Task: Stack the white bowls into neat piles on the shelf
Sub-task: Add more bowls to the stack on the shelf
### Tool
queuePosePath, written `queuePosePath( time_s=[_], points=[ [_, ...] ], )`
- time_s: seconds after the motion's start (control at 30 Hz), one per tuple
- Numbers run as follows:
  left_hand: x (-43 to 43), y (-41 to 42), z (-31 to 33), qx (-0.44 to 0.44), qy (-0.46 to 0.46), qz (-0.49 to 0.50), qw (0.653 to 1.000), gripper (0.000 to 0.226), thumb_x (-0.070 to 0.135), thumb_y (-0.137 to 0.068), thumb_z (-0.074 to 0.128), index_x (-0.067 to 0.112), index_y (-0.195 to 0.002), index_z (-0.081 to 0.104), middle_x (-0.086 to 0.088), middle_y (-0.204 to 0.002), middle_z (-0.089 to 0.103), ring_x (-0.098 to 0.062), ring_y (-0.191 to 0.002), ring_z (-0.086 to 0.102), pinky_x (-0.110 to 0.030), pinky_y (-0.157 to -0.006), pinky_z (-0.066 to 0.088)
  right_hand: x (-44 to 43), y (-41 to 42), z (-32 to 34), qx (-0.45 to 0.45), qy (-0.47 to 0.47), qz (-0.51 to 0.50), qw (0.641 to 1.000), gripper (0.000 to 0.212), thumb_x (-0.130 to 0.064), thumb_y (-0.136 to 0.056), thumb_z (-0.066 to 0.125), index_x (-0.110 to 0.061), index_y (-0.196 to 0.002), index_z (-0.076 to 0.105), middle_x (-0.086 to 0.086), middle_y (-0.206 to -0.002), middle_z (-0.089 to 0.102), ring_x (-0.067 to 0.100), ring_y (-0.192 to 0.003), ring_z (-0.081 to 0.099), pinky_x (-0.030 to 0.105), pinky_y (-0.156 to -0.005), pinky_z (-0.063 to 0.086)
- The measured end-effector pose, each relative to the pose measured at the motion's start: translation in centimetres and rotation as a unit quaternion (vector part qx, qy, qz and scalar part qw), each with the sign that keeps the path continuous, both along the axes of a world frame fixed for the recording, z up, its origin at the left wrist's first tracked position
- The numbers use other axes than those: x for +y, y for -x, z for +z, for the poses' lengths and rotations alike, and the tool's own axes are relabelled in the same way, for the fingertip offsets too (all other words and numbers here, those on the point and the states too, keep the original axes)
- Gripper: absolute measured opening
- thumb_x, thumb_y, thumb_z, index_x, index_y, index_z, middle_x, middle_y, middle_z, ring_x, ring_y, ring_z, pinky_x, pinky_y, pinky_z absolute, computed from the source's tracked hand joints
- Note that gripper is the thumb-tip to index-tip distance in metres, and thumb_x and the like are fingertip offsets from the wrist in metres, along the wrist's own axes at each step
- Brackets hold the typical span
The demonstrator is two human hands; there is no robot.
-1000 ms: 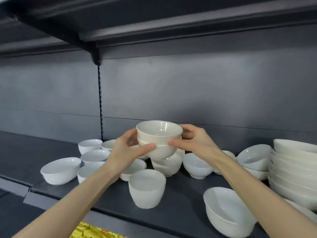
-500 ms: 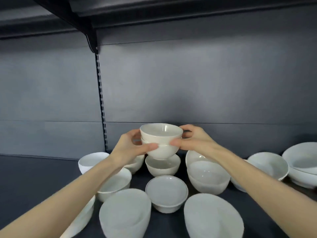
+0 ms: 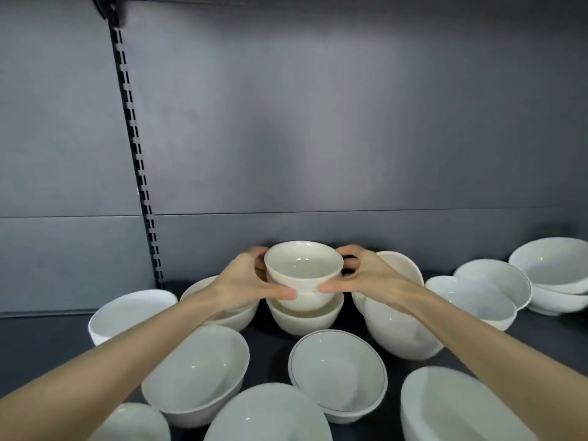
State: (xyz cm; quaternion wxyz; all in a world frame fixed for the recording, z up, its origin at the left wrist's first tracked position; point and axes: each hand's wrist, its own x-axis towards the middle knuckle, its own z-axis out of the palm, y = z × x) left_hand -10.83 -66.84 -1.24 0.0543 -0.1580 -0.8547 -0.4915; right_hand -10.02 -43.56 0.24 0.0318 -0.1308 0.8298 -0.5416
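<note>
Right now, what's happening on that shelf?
A person grips two nested bowls from both sides, left hand and right hand pinching them with the thumbs in front. The pair sits just over, maybe already in, a third bowl at the back of the shelf; contact is unclear. Other white bowls lie loose around it, and a short pile stands at far right.
</note>
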Motion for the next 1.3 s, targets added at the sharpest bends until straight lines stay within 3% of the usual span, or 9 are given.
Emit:
queuePosePath(
  time_s=[0.1,0.17,0.43,0.73,0.97,1.3],
  points=[
    [-0.1,0.5,-0.2,-0.004,0.035,0.002,0.999,0.093,0.051,-0.033,0.088,0.015,-0.114,0.058,-0.001,-0.100,0.071,-0.016,-0.092,0.069,-0.042,-0.088,0.055,0.3,0.2,0.0,-0.007,-0.011,0.002,1.000,0.063,-0.012,-0.067,0.086,-0.013,-0.119,0.052,0.002,-0.105,0.071,0.017,-0.091,0.071,0.030,-0.091,0.052],
    [-0.2,0.6,-0.3,-0.005,0.047,0.000,0.999,0.096,0.053,-0.032,0.088,0.015,-0.114,0.056,0.000,-0.100,0.071,-0.015,-0.093,0.068,-0.043,-0.089,0.054,0.3,0.2,0.0,-0.007,-0.021,0.004,1.000,0.063,-0.012,-0.067,0.086,-0.013,-0.119,0.051,0.002,-0.106,0.071,0.020,-0.095,0.070,0.030,-0.091,0.053],
    [0.0,-0.2,-0.3,-0.003,0.089,0.004,0.996,0.089,0.058,-0.029,0.080,0.029,-0.105,0.044,0.005,-0.097,0.070,-0.013,-0.088,0.066,-0.036,-0.087,0.054,0.1,-0.1,-0.3,-0.009,-0.059,0.020,0.998,0.058,-0.012,-0.068,0.085,-0.012,-0.116,0.052,0.001,-0.106,0.071,0.017,-0.096,0.069,0.024,-0.088,0.053],
    [0.2,-0.8,-0.3,0.004,0.164,0.015,0.986,0.104,0.065,-0.030,0.074,0.015,-0.119,0.050,0.004,-0.099,0.067,-0.017,-0.092,0.060,-0.037,-0.084,0.052,0.2,-0.3,-0.6,-0.016,-0.109,0.032,0.993,0.057,-0.014,-0.070,0.084,-0.014,-0.116,0.049,0.000,-0.110,0.069,0.014,-0.103,0.066,0.027,-0.093,0.051],
    [0.1,-1.1,0.3,0.007,0.176,-0.002,0.984,0.103,0.065,-0.032,0.074,0.013,-0.118,0.050,0.002,-0.098,0.069,-0.017,-0.094,0.063,-0.041,-0.087,0.051,0.1,-0.7,0.1,-0.012,-0.146,0.028,0.989,0.050,-0.016,-0.071,0.083,-0.008,-0.114,0.059,0.006,-0.111,0.070,0.020,-0.105,0.066,0.036,-0.101,0.048],
    [0.1,-1.2,0.3,-0.003,0.218,-0.003,0.976,0.097,0.070,-0.037,0.070,0.017,-0.116,0.053,0.006,-0.101,0.064,-0.016,-0.097,0.058,-0.033,-0.088,0.049,-0.4,-1.0,1.0,-0.015,-0.196,0.022,0.980,0.059,-0.025,-0.064,0.088,-0.001,-0.111,0.061,0.014,-0.111,0.070,0.028,-0.105,0.066,0.047,-0.101,0.046]
  ],
)
